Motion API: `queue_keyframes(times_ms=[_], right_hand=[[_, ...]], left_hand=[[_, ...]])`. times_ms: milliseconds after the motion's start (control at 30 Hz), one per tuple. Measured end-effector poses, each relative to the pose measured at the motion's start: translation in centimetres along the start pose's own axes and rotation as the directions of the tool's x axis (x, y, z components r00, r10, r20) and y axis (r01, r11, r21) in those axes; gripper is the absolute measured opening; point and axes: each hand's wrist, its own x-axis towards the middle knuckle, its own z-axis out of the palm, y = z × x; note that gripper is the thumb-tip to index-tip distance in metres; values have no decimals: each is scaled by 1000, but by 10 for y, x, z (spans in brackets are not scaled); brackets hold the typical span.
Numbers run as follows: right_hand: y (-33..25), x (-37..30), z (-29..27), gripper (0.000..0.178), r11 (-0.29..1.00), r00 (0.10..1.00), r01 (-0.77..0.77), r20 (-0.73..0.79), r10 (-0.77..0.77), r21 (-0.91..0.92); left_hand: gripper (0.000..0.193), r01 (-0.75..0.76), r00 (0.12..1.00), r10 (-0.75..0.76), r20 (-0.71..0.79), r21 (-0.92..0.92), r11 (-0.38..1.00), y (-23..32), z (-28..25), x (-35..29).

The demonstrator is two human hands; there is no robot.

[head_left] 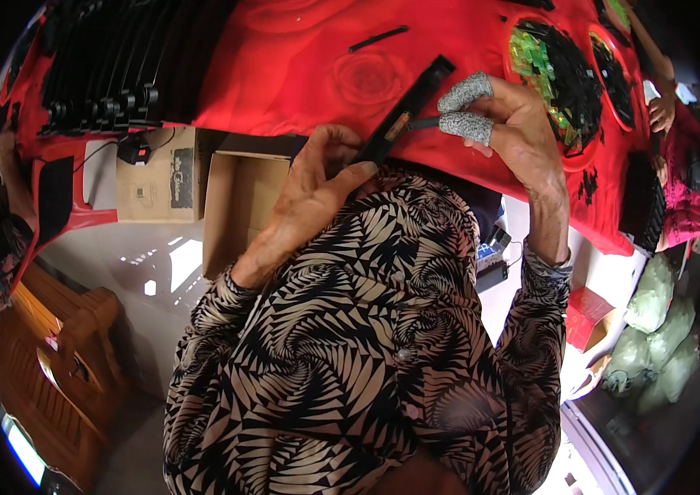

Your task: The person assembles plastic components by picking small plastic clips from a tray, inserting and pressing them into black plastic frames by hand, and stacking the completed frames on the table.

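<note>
Here's the pinch: the sleeved fingertips (465, 127) of your right hand (525, 136) are together on a small dark strip (425, 124), its left end right at the middle of the black bar (421, 94), by a brownish patch; whether strip and bar actually touch, you can't tell from here. Your left hand (310, 181) is clamped on the bar's near end, thumb across it, and the bar slants away to the far right over the near part of the red cloth (284, 78). Watch that far end, it's unsupported! A sideways push from the strip could swing the bar about your left thumb, simply because all the hold is at one end. And those grey sleeves may well dull your feel, so the strip could twist or slip out of a pinch that small. Drop it near the table edge and it might go over toward the open cardboard box (219, 190) at near left. Further out, a loose thin black stick (378, 39) lies on the far cloth, and to the right sits a heap of green and black pieces (560, 87); a dropped dark strip could easily get lost among those, colour being the culprit.
</note>
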Motion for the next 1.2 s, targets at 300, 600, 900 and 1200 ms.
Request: queue_keyframes(times_ms=[300,600,900,1200], right_hand=[[-7,29,20,14,987,961,-38,267,78,-154],[-13,17,43,15,981,971,63,240,-18,-182],[-9,12,53,30,989,971,35,240,1,-144],[2,12,59,24,985,977,44,215,-8,-164]], left_hand=[[35,59,985,-81,153,143,988,-6,-33,-9],[32,23,992,-47,117,198,980,-5,-29,-10],[37,-58,994,31,102,280,958,-19,-28,-4],[35,-90,992,60,112,291,953,-18,-29,-5]])
